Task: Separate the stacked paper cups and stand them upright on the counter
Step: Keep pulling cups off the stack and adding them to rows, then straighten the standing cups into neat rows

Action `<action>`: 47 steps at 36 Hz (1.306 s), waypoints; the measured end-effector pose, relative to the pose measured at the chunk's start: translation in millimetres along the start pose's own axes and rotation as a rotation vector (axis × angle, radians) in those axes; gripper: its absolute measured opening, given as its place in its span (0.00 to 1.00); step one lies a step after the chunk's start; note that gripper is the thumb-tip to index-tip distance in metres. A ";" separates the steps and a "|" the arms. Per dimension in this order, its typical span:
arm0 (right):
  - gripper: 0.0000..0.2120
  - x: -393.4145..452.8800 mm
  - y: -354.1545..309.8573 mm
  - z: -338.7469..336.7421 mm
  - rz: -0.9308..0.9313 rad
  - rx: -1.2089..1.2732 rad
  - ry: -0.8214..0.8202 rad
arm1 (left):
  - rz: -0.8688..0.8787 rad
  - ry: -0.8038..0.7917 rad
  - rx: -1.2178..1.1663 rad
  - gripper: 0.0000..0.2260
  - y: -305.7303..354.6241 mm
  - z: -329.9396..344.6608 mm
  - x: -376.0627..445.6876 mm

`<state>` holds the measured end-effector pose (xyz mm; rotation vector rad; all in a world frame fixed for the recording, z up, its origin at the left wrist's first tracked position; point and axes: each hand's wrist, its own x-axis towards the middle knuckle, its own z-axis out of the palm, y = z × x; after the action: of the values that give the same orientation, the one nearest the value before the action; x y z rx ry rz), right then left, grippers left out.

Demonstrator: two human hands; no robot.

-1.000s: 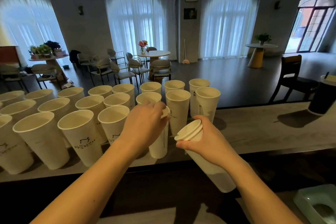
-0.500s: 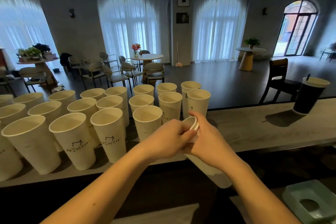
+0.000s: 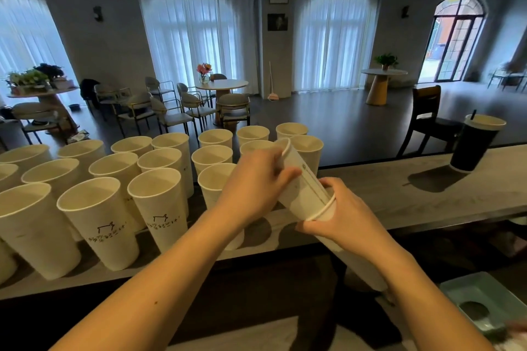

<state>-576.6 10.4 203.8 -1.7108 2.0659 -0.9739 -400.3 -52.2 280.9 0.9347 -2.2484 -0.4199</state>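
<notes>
Head view: a tilted white paper cup (image 3: pixel 302 182) is partway out of the stack of cups (image 3: pixel 353 259), above the desk (image 3: pixel 413 194) edge. The left hand (image 3: pixel 256 185) grips the cup near its rim; the right hand (image 3: pixel 342 219) curls around the stack's top. To the left, upright cups (image 3: pixel 99 216) crowd the desk; a dark lidded cup (image 3: pixel 473 145) stands far right
</notes>
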 end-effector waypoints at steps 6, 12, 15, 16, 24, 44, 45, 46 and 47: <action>0.51 4.6 22.3 -8.2 0.229 -0.180 0.115 | 0.041 0.033 0.171 0.08 -2.8 6.0 8.3; 0.48 13.2 19.5 -11.7 0.214 -0.016 0.249 | 0.149 -0.120 0.503 0.10 -14.6 40.1 12.0; 0.46 17.8 16.0 -13.8 0.134 0.090 0.384 | 0.177 -0.132 0.620 0.10 -26.0 49.2 10.1; 0.45 19.6 15.7 -14.3 0.116 0.122 0.424 | 0.199 -0.115 0.662 0.11 -30.8 51.0 10.1; 0.39 35.6 23.6 -7.3 0.068 0.340 0.482 | 0.225 -0.014 0.752 0.18 -44.4 52.4 13.6; 0.53 37.6 29.5 3.0 0.085 0.058 0.466 | 0.224 0.009 0.734 0.15 -54.1 55.8 9.7; 0.53 37.5 28.4 2.6 0.081 0.051 0.466 | 0.226 0.008 0.727 0.15 -53.9 55.5 9.4; 0.53 37.6 27.4 2.2 0.075 0.040 0.469 | 0.226 0.005 0.718 0.14 -52.7 55.1 9.3; 0.52 37.6 26.3 1.9 0.068 0.020 0.478 | 0.224 0.001 0.709 0.15 -51.5 54.5 9.2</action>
<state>-604.8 -24.1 192.5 -1.4911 2.3634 -1.4915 -416.1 -92.3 218.8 0.9856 -2.5006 0.5160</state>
